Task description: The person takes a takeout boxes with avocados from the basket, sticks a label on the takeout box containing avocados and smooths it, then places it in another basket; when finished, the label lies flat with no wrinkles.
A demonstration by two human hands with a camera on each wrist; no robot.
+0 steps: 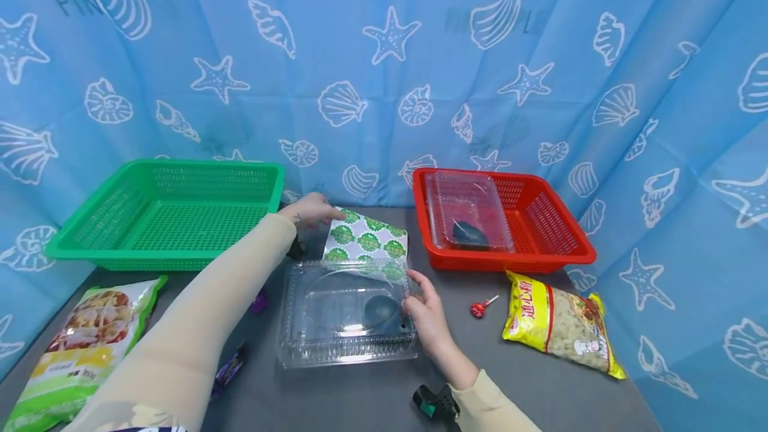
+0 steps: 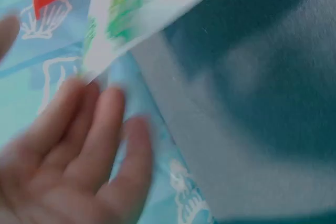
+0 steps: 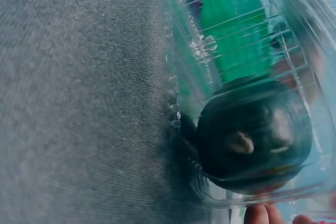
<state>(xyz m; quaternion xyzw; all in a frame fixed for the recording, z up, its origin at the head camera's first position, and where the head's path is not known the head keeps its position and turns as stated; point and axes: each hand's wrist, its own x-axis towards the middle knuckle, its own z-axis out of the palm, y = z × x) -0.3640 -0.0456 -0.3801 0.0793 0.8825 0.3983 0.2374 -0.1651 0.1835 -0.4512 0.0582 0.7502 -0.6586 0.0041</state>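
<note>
My left hand [image 1: 312,211] reaches over to the upper left corner of a white paper sheet with green round prints [image 1: 367,235]. In the left wrist view its fingers are extended at the edge of the sheet, thumb apart; whether they touch it is blurred. My right hand [image 1: 429,315] grips the right side of a clear plastic clamshell box [image 1: 324,354], which stands closed in front of the sheet and hides its near part. Inside the box lies a dark green round fruit or vegetable [image 3: 254,135] with a pale stem scar.
A green basket [image 1: 165,262] stands at back left. The red basket [image 1: 498,260] at back right holds another clear box with a dark item. A lollipop [image 1: 478,310] and yellow pasta bag [image 1: 558,322] lie right; a green-white food bag [image 1: 90,332] and purple-wrapped sweet [image 1: 228,372] lie left.
</note>
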